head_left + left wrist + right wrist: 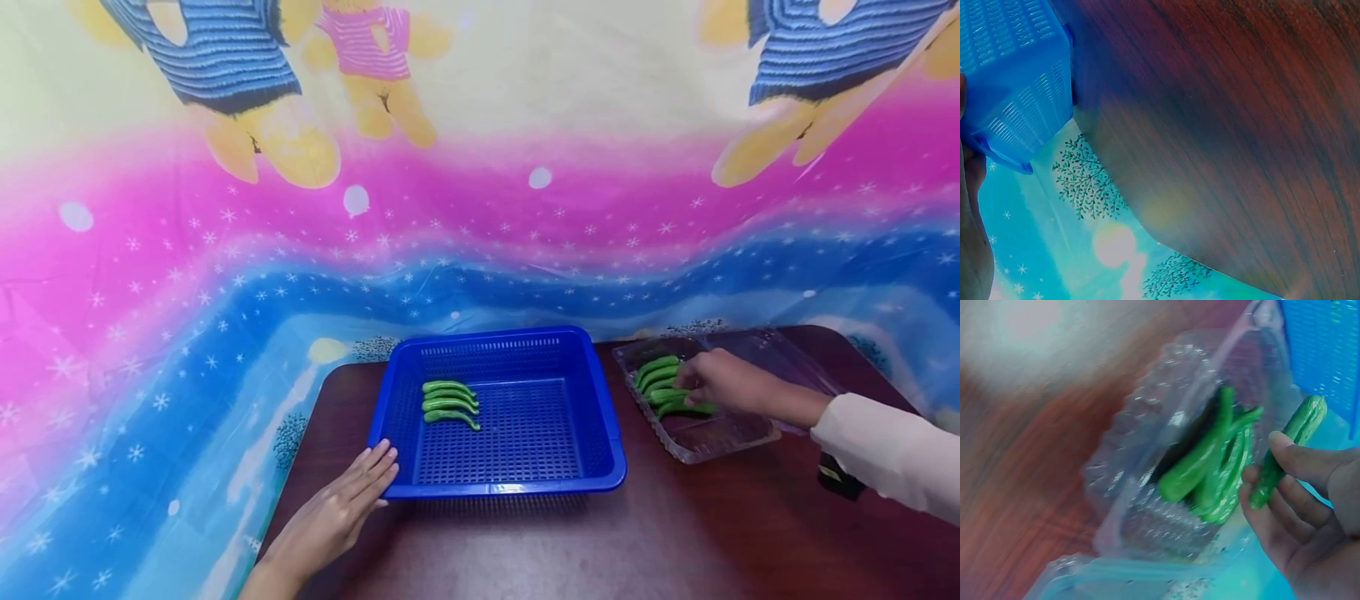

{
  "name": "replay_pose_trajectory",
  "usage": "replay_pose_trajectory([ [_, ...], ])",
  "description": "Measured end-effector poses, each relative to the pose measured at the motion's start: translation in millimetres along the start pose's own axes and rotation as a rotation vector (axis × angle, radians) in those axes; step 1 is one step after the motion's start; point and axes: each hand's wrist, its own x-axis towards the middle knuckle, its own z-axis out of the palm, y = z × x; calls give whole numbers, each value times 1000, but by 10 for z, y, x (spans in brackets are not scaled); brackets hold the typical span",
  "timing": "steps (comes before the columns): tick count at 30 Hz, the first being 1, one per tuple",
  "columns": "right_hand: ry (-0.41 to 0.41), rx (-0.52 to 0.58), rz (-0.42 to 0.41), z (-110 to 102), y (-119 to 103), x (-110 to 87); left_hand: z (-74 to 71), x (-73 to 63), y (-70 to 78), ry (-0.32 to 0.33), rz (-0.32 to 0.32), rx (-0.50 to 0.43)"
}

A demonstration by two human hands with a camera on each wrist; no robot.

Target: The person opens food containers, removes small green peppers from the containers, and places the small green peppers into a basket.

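My right hand (1310,500) pinches a long green pepper (1307,422) between thumb and fingers, just above the clear plastic clamshell box (1141,434). Several more green peppers (1200,462) lie side by side in that box. My left hand (337,508) rests its straight fingers on the front left corner of the blue plastic basket (517,490). Inside the basket, toward its left side, several green peppers (448,403) lie in a neat row. The left wrist view shows the basket's slotted wall (1029,109), with only a sliver of the hand at the left edge.
Both containers stand on a dark reddish-brown table (645,533), the box to the right of the basket. The box's clear lid (780,358) lies folded back behind the right forearm. A printed cloth (480,208) with bears and snowflakes hangs behind the table and shows beyond its left edge.
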Motion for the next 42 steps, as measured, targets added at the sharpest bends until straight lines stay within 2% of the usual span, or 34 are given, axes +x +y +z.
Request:
replay_pose_trajectory([
  [7, 21, 46, 61, -76, -239, 171, -9, 15, -8, -3, -5, 4],
  [16, 101, 60, -3, -110, -476, 336, -7, 23, -11, -14, 5, 19],
  [25, 141, 132, 38, -183, -730, 488, -3, 21, 3, -10, 6, 13],
  [34, 143, 171, 11, -183, -1082, 751, 0, 5, 7, -13, 3, 9],
  [42, 148, 198, -56, -108, -1400, 1036, -8, 5, 7, -1, 5, 18],
])
